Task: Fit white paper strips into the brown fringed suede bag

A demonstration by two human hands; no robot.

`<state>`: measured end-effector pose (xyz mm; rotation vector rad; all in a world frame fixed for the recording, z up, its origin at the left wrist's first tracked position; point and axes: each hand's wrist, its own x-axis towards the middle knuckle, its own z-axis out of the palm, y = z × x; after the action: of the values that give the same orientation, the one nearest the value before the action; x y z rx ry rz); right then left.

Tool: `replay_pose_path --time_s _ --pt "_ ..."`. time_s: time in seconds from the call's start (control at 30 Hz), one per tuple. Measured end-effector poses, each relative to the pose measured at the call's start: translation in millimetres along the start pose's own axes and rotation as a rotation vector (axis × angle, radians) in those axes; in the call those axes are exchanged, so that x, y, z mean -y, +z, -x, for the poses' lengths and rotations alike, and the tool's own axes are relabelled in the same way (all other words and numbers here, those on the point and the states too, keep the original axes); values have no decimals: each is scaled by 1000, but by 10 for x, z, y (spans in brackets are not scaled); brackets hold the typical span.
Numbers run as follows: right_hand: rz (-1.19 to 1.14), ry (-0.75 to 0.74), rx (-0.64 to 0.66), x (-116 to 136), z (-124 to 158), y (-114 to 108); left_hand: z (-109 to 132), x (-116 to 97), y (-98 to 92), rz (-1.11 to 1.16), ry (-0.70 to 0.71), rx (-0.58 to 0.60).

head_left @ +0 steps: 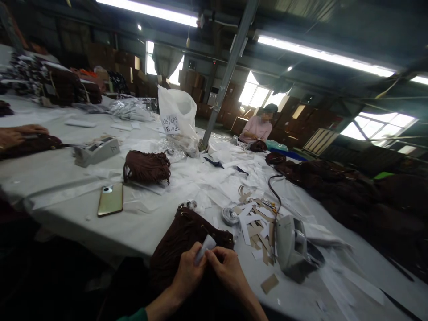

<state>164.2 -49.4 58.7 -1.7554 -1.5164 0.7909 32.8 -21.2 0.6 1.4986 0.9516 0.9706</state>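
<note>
A dark brown bag (pixel 182 234) with metal eyelets along its top edge lies at the table's front edge, close to my body. Over it, my left hand (pixel 190 267) is closed around a small rolled or folded white piece of paper (pixel 206 246), which sticks up from between thumb and fingers. My right hand (pixel 229 267) is beside it, thumb and forefinger pinched together at the paper's lower edge. Whatever sits between those right fingertips is hidden. The lower part of the bag falls into shadow under my wrists.
Right of the bag are a roll of clear tape (pixel 230 216), scattered card strips (pixel 256 227) and a grey tape dispenser (pixel 290 245). A phone (pixel 110 199) and fringed brown bag (pixel 147 167) lie left. Another person's hands (pixel 23 133) work far left; a person (pixel 259 127) sits behind.
</note>
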Motion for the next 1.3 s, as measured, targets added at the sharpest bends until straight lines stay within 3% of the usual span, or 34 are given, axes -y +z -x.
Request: replay_pose_path --time_s 0.23,0.47,0.6,0.8,1.03,1.3 --pt "152 124 -130 -109 -101 146 -21 32 -8 -5 16 16" --pt "152 258 -83 -155 -200 203 -48 44 -11 22 -40 -27" --pt "94 322 -39 -162 -220 194 -10 109 11 118 16 -57" --pt "-96 380 9 -214 -213 174 28 126 -50 159 84 12" --pt "-399 370 178 -209 -175 128 -39 201 -61 326 -125 8" --pt "-331 372 20 -40 -125 178 -69 194 -38 536 -197 -82"
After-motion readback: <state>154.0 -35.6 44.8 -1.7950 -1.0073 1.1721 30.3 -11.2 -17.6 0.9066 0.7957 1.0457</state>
